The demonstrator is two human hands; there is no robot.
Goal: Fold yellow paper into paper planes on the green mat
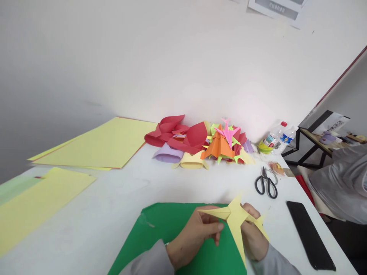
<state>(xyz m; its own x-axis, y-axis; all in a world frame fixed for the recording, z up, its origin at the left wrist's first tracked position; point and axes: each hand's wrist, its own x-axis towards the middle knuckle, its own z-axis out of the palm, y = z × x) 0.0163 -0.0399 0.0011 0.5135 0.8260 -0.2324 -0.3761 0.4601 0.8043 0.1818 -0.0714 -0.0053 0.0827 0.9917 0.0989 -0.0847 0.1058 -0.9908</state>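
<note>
A folded pale yellow paper airplane (236, 217) is held above a green sheet (160, 221), its long pointed nose toward the left and its tail toward the right. My left hand (195, 233) has its fingers curled at the nose, the thumb below it. On the other side, my right hand (254, 231) grips the body from behind, near the tail. The wings and body hide part of the right fingers.
Behind lie rolled red paper pieces (195, 137) and an orange paper plane (218, 147). Black-handled scissors (266, 183), a black phone-like slab (309, 235) and plastic bottles (272, 138) are at right. Large yellow sheets (100, 143) lie left. A grey-sleeved person (341, 181) is beyond.
</note>
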